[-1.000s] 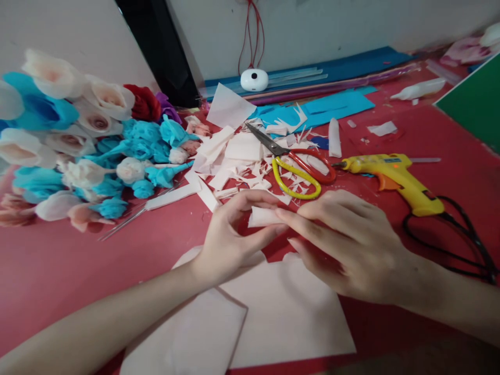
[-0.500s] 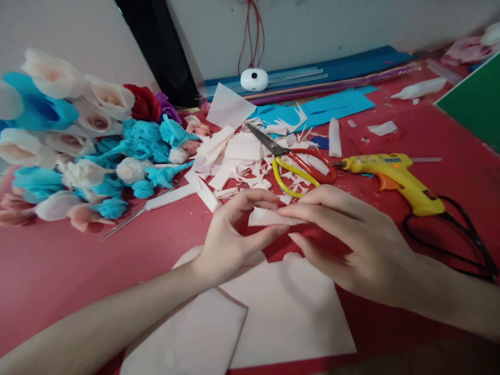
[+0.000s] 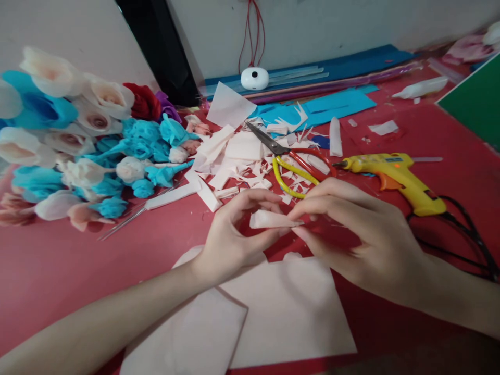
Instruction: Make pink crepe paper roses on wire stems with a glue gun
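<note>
Between my two hands is a small rolled piece of pale pink crepe paper (image 3: 269, 220), wider at its left end and narrowing to a point on the right. My left hand (image 3: 238, 239) curls around it, thumb below and fingers behind. The thumb and forefinger of my right hand (image 3: 351, 234) pinch its narrow tip. Beneath my hands lie large pale pink paper sheets (image 3: 292, 312) on the red table. Just beyond are scissors (image 3: 287, 151) with one red and one yellow handle, resting on pale paper scraps (image 3: 244, 148).
A yellow glue gun (image 3: 406, 179) with a black cord lies at the right. Crepe paper flowers (image 3: 105, 125) are heaped at the left. Blue paper (image 3: 332, 109), a white earbud case (image 3: 254, 78) and a white glue bottle (image 3: 422, 88) are at the back. A green board (image 3: 476, 104) stands far right.
The paper piece is now rolled more tightly to a point at its right end. My right fingers have closed on that tip and shifted slightly right; my left hand barely moved.
</note>
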Available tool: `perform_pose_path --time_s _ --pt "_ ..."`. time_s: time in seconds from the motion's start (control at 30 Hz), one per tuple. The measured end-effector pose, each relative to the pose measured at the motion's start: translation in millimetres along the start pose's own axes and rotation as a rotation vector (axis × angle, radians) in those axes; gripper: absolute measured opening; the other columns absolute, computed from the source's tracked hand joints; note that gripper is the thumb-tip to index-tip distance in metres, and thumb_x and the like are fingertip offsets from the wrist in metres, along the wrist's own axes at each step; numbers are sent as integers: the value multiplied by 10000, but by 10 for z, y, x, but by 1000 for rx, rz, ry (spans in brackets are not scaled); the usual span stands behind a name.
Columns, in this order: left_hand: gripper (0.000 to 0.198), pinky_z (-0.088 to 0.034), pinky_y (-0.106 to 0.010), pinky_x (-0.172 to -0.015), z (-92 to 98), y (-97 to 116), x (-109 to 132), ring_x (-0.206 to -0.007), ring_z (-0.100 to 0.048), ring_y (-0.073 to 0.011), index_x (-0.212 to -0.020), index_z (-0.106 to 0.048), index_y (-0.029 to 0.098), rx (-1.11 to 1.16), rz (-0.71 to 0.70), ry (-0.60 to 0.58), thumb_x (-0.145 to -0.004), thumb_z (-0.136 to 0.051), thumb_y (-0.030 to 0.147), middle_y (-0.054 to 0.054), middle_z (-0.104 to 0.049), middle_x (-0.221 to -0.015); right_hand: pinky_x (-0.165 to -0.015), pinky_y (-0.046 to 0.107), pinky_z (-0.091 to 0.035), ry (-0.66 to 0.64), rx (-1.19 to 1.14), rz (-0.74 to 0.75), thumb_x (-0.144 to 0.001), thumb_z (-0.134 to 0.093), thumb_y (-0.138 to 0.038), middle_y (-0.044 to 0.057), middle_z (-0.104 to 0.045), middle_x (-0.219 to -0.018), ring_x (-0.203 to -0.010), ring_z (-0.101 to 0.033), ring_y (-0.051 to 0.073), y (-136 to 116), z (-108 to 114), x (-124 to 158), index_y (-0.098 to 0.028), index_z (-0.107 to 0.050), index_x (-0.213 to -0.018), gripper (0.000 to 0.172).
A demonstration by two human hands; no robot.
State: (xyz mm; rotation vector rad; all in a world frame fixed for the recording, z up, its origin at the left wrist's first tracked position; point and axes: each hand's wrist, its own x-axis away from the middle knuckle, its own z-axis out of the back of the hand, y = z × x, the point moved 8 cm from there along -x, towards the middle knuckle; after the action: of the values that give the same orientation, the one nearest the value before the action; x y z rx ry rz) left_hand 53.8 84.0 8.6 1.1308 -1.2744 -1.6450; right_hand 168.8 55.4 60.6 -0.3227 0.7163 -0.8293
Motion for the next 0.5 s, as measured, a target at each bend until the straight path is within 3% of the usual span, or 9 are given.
perform_pose_path --time_s 0.3,0.5 --pt "222 -513 -192 -635 8 0 -7 -689 -590 -89 -870 -584 189 -55 -15 33 -687 -689 119 5 -633 -813 -680 195 -443 37 12 38 -783 -550 -90 30 -564 -821 -770 -529 84 -19 11 5 -113 -570 -830 56" --pt "160 -517 -205 -665 -15 45 1 -716 -610 -104 -799 -594 186 -111 -50 -34 -700 -640 68 10 -649 -762 -648 200 -423 37 27 99 -795 -571 -111 32 -552 -774 -721 -511 73 -61 -2 10 -102 -590 -766 36"
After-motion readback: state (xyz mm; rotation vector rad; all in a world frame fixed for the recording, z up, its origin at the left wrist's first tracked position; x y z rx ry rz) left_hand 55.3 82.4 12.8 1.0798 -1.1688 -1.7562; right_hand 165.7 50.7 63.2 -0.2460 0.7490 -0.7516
